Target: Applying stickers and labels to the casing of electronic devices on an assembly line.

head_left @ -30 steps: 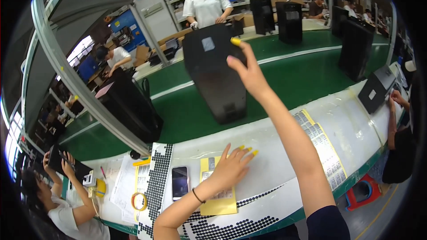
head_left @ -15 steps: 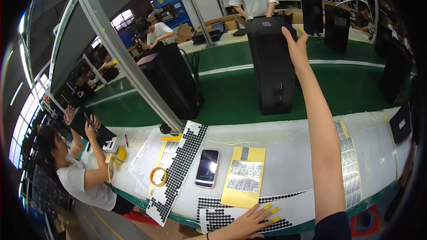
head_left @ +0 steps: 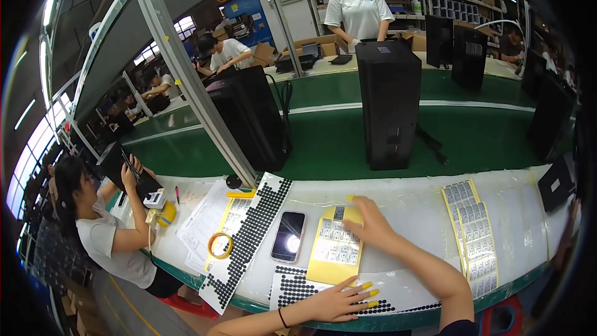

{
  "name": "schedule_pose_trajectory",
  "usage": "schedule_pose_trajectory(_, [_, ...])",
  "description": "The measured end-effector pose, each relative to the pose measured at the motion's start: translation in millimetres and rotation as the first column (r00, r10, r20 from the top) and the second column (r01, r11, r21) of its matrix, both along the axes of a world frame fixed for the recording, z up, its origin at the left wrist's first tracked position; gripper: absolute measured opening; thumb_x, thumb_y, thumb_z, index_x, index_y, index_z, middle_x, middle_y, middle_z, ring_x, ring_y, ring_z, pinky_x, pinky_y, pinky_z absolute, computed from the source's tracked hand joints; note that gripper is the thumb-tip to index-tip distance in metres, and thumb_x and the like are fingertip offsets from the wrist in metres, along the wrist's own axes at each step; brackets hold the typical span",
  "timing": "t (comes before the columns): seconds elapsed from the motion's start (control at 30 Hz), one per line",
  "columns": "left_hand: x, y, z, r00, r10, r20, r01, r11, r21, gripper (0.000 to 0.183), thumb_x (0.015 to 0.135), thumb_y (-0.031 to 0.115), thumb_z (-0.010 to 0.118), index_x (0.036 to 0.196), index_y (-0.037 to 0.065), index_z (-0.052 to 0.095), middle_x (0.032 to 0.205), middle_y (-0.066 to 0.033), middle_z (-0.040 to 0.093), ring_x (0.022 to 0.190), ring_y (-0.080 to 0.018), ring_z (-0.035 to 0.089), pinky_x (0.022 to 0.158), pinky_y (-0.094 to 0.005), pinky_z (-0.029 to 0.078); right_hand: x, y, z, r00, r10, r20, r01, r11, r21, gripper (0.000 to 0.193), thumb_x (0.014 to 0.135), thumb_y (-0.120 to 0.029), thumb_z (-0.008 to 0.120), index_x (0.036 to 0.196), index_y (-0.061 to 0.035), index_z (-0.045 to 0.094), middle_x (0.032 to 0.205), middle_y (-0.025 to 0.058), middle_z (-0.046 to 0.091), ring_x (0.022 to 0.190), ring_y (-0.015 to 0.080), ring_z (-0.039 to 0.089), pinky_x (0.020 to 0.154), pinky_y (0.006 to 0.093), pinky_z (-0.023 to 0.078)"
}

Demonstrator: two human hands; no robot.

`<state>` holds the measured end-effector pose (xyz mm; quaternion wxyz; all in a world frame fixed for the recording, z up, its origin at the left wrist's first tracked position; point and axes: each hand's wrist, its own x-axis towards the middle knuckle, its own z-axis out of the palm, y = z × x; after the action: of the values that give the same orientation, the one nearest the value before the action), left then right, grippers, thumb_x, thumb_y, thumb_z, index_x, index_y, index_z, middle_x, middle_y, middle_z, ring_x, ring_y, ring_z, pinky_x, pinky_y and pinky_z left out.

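My left hand (head_left: 341, 302) lies flat, fingers spread, across sheets of round black stickers (head_left: 297, 286), with yellow covers on several fingertips. Just above it is a yellow sheet of silver labels (head_left: 333, 270). My right hand (head_left: 376, 227) is at that sheet's upper right corner, thumb on its face and fingers round the top edge; the sheet curves up there. Beyond stands a tall black box-shaped unit (head_left: 388, 106), upright on the green conveyor (head_left: 323, 143), its cable lying behind it. A phone (head_left: 288, 236) lies left of the label sheet.
A slanted sheet of black dots (head_left: 249, 242) carries a yellow tape roll (head_left: 219, 246). More label sheets (head_left: 471, 230) lie at right. A metal post (head_left: 193, 81) rises beside another black unit (head_left: 252, 118). A co-worker (head_left: 112, 230) sits left; another person (head_left: 360, 12) stands across the conveyor.
My right hand has left the black unit's top and come down to the label sheet's corner, which now bends. My left hand stays on the dotted sheets.
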<state>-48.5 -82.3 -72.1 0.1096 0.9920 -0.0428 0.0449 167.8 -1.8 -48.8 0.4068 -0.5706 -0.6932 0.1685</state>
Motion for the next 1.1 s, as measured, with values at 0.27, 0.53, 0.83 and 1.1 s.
schedule_pose_trajectory(0.27, [-1.6, 6.2, 14.4, 0.999, 0.038, 0.026, -0.037, 0.998, -0.043, 0.042, 0.096, 0.041, 0.045, 0.127, 0.013, 0.051, 0.138, -0.0106, 0.045, 0.131, -0.0265, 0.040, 0.114, -0.0539, 0.018, -10.0, -12.6, -27.0, 0.960, -0.067, 0.270, 0.041, 0.994, 0.103, 0.064, 0.082, -0.036, 0.068, 0.128, 0.0010, 0.042, 0.130, 0.0215, 0.046, 0.125, 0.0373, 0.040, 0.110, 0.0549, 0.021])
schedule_pose_trajectory(0.53, [-1.1, -2.1, 14.9, 0.949, 0.313, 0.044, -0.311, 0.949, -0.049, 0.044, 0.095, 0.044, 0.047, 0.122, 0.009, 0.055, 0.134, -0.0156, 0.046, 0.126, -0.0302, 0.044, 0.112, -0.0577, 0.018, -8.9, -14.1, -23.7, 0.961, -0.041, 0.274, 0.013, 0.995, 0.104, 0.052, 0.083, -0.023, 0.067, 0.127, -0.0039, 0.046, 0.126, 0.0143, 0.049, 0.123, 0.0310, 0.042, 0.108, 0.0483, 0.027])
schedule_pose_trajectory(0.83, [21.5, 59.0, 56.6, 0.812, 0.543, 0.215, -0.518, 0.840, -0.162, 0.041, 0.090, 0.031, 0.058, 0.123, 0.007, 0.054, 0.128, -0.0174, 0.049, 0.124, -0.0342, 0.044, 0.111, -0.0553, 0.020, 3.3, -7.8, -30.3, 0.978, -0.064, -0.200, 0.095, 0.984, 0.152, 0.049, 0.072, 0.005, 0.063, 0.118, -0.0014, 0.048, 0.120, 0.0176, 0.048, 0.119, 0.0353, 0.043, 0.103, 0.0427, 0.034])
schedule_pose_trajectory(1.1, [97.0, 156.0, 6.4, 0.379, 0.827, 0.414, -0.564, 0.562, -0.605, 0.060, 0.086, 0.018, 0.066, 0.134, -0.003, 0.037, 0.127, -0.0213, 0.048, 0.121, -0.0379, 0.045, 0.104, -0.0410, 0.035, 14.9, -4.6, -34.4, 0.906, -0.180, -0.383, 0.260, 0.951, 0.170, 0.052, 0.071, 0.014, 0.057, 0.119, -0.0011, 0.044, 0.124, 0.0180, 0.044, 0.124, 0.0369, 0.040, 0.103, 0.0402, 0.037])
